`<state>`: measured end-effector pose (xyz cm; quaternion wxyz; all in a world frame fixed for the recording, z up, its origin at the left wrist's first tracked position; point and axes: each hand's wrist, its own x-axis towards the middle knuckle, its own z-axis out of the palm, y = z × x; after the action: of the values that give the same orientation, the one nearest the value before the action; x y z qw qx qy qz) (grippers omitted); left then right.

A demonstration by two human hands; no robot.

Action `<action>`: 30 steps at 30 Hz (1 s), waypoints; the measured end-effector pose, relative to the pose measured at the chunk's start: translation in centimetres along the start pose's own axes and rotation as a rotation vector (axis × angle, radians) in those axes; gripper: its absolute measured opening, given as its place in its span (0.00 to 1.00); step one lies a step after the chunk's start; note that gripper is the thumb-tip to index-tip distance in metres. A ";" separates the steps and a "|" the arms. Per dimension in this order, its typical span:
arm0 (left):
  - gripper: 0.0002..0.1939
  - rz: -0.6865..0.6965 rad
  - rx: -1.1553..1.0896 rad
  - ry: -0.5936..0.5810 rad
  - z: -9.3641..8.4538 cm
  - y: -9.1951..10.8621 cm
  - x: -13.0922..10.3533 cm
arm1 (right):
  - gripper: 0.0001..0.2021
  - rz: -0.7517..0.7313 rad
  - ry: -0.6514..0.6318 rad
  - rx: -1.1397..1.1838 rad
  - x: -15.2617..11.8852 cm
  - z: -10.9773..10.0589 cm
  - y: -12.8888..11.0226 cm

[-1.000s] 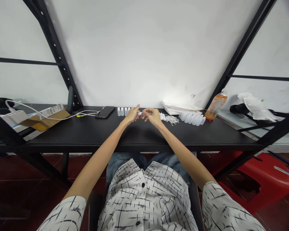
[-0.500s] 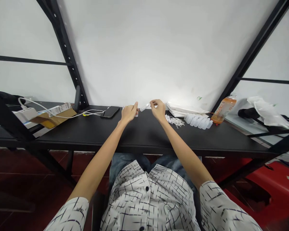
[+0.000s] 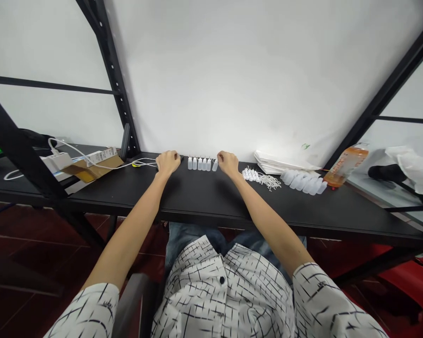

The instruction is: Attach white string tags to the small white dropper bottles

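Note:
My right hand is closed, its fingertips at the top of a small translucent squeeze bottle. That bottle leans slightly and is at the right end of a row of similar small bottles with white tops, upright on the black table. To the left of the row, my left hand is curled closed, back of the hand up. It covers most of a dark phone; what its fingers hold, if anything, is hidden. Right of my right hand lie small white caps and a heap of thin white pieces.
Bottles without caps lie in a row at the right, before a stack of white paper. An orange drink bottle leans beyond them. At the left are an opened cardboard box, a power strip and a white cable.
My hands have moved apart, the left one leftwards towards the phone. The small bottle held between them is now upright at the row, under my right hand. The view has shifted left.

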<state>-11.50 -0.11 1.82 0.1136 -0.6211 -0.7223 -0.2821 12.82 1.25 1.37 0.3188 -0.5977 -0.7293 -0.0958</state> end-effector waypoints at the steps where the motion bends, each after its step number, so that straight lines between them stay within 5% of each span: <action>1: 0.20 0.015 0.025 -0.025 0.3 -0.5 0.2 | 0.15 -0.012 -0.003 -0.005 0.0 0.1 -0.1; 17: 0.30 0.195 0.071 -0.173 1.4 -1.4 -0.4 | 0.15 -0.054 -0.024 -0.003 0.1 0.8 -0.2; 21: 0.29 0.170 0.060 -0.230 1.6 -1.6 -0.2 | 0.16 -0.082 -0.034 0.017 0.2 0.9 0.0; 30: 0.30 -0.002 -0.075 -0.105 1.3 -2.7 -0.1 | 0.18 -0.109 -0.012 0.093 -0.1 1.1 0.2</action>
<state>-13.84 0.33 -0.07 0.0520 -0.6382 -0.7169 -0.2759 12.64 1.81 0.37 0.3362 -0.5423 -0.7663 -0.0754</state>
